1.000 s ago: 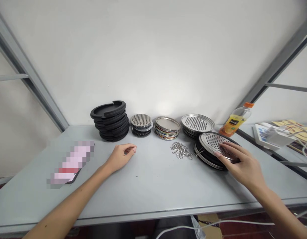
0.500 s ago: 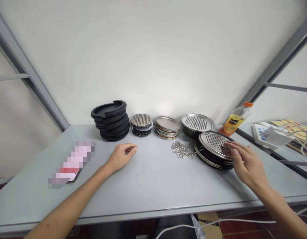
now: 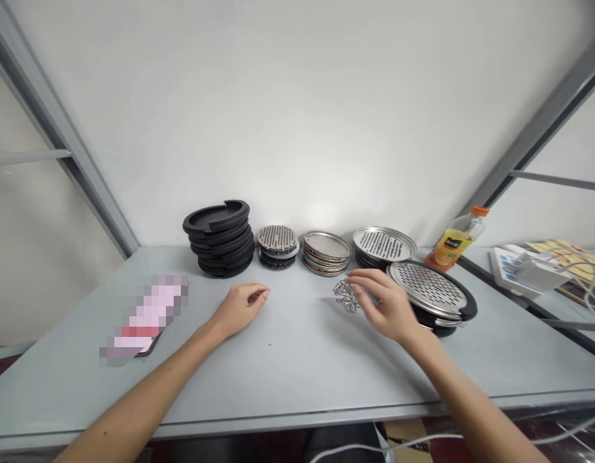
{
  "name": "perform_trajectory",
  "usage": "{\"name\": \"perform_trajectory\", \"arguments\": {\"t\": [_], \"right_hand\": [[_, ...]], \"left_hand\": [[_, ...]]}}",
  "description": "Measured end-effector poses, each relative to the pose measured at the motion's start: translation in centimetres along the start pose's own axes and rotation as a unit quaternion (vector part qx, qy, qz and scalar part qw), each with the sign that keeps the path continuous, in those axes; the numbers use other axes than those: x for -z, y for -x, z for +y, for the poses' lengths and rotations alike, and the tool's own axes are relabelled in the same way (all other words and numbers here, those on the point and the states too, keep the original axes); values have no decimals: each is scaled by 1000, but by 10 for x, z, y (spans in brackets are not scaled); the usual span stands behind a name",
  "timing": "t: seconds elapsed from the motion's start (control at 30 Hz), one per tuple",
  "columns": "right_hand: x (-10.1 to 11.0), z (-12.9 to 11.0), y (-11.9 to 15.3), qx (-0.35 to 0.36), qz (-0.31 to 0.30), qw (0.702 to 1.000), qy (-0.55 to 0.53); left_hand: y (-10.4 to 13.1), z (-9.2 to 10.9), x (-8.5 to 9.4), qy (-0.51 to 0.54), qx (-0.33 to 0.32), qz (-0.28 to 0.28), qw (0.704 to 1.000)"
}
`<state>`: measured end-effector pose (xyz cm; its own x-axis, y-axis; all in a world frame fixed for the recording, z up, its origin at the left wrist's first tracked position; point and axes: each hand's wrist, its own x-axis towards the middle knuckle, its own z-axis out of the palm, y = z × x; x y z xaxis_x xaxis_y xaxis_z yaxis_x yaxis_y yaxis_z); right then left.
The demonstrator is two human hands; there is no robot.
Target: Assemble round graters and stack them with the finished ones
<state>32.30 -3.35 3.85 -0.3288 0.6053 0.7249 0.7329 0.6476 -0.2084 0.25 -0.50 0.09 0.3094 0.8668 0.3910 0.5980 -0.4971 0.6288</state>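
Note:
My left hand [image 3: 242,310] rests on the table with its fingers loosely curled, thumb and fingertips together and nothing seen in them. Held over a small pile of bent wire clips [image 3: 344,296], my right hand [image 3: 381,303] has its thumb and fingers apart; it partly covers the pile, and I cannot tell whether it touches. To its right lies a stack of slotted metal grater discs with black rings [image 3: 431,289], its left side hidden by my hand. Behind stand more slotted grater discs [image 3: 384,244] and a stack of round metal plates [image 3: 327,245].
Black plastic rings [image 3: 220,238] are stacked at the back left, beside small perforated grater discs [image 3: 278,241]. A blurred-out phone [image 3: 150,312] lies at left. An orange drink bottle [image 3: 454,241] and a power strip [image 3: 512,273] with cables are at right.
My right hand has left the grater stack at right and moved left over the wire clips. A black rim now shows at that stack's right side. My left hand stays put.

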Motion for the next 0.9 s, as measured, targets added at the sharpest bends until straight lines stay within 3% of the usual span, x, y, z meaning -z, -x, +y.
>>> {"name": "perform_trajectory", "arguments": {"t": [0.07,0.13,0.2,0.3,0.47,0.53,0.7,0.9], "right_hand": [[-28,-14,-27,2,-60,998,-19],[-54,-20,-53,11,-81,996,-23],[-76,-17,-73,-7,-50,999,14],[-95,0,-83,-104,10,992,76],[-98,26,-69,-161,-21,983,84],[-97,29,-65,-174,-7,982,66],[-98,32,-67,-170,66,983,14],[-83,28,-74,-182,222,958,13]], "left_hand": [[-1,-2,0,-9,-17,-4,1000],[-2,-5,2,-11,-24,0,1000],[-3,-6,8,-11,-20,10,1000],[-5,-8,17,-17,-12,33,999],[-4,-7,21,-32,-17,43,998],[-3,-6,18,-43,-23,34,998],[0,-5,14,-68,-43,5,997],[-1,-4,16,-72,-53,7,996]]}}
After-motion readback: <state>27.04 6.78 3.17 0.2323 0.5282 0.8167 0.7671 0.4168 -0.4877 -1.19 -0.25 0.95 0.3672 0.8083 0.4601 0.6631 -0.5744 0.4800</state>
